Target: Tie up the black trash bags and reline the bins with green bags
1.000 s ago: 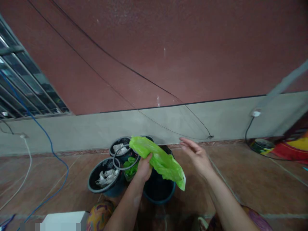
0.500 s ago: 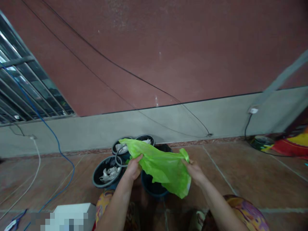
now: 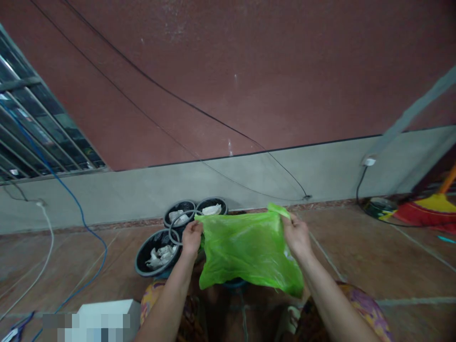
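Observation:
A bright green plastic bag [image 3: 245, 247] is stretched wide between my two hands. My left hand [image 3: 192, 236] pinches its upper left corner, close to a grey ring [image 3: 174, 237] that rests by the bins. My right hand [image 3: 296, 236] grips the upper right edge, where a strip of the bag sticks up past the fingers. Behind and below the bag a dark bin [image 3: 235, 283] is almost wholly hidden; only a bit of its rim shows.
Left of the bag, a bin with crumpled white paper [image 3: 156, 259] stands before two more lined bins [image 3: 179, 213]. A white box [image 3: 110, 311] and a blue cable [image 3: 83, 213] lie at the left. At the right are a tin [image 3: 381, 207] and a red dustpan [image 3: 415, 216] by the wall.
The bag has been pulled out flatter and wider, and now hangs over the bin that showed before. My right hand has moved up and slightly right; my left hand has shifted slightly left.

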The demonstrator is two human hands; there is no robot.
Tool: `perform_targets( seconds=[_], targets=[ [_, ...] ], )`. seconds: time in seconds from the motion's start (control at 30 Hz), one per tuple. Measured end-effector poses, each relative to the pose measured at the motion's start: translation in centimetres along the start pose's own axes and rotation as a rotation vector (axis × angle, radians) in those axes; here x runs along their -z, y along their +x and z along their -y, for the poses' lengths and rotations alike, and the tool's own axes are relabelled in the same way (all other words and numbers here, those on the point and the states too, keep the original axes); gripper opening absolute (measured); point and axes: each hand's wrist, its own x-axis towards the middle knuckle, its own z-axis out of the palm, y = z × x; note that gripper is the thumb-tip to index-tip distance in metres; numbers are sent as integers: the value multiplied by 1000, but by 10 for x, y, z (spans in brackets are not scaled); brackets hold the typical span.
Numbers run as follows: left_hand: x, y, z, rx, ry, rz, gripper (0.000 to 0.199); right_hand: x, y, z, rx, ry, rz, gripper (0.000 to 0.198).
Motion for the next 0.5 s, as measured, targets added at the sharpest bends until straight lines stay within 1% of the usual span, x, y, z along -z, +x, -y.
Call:
perform_targets(
  seconds=[0.07, 0.13, 0.17, 0.23, 0.27, 0.3, 0.33, 0.4, 0.43, 0.5],
  targets=[
    [-17, -30, -17, 20, -71, 277, 44, -28, -31, 23, 104, 7, 88, 42],
    [-31, -58, -29, 138, -165, 559, 50, -53, -66, 43, 259, -6, 184, 39],
    [-36, -68, -33, 180, -215, 632, 50, -62, -82, 51, 322, 5, 237, 39],
    [-39, -77, -35, 203, -296, 584, 42, -71, -108, 60, 441, 8, 373, 42],
    [-38, -76, -35, 205, -334, 526, 37, -71, -116, 61, 477, 15, 434, 41],
    [-34, -72, -33, 208, -368, 474, 34, -69, -120, 60, 491, 24, 477, 38],
    [-29, -68, -32, 216, -395, 449, 32, -65, -121, 58, 481, 34, 489, 35],
    [-19, -59, -30, 239, -426, 466, 34, -56, -115, 53, 438, 20, 423, 33],
    [-14, -56, -30, 245, -428, 490, 36, -52, -111, 51, 427, -18, 374, 37],
    [-9, -55, -29, 247, -418, 527, 42, -50, -103, 49, 449, -143, 324, 57]
  ],
)
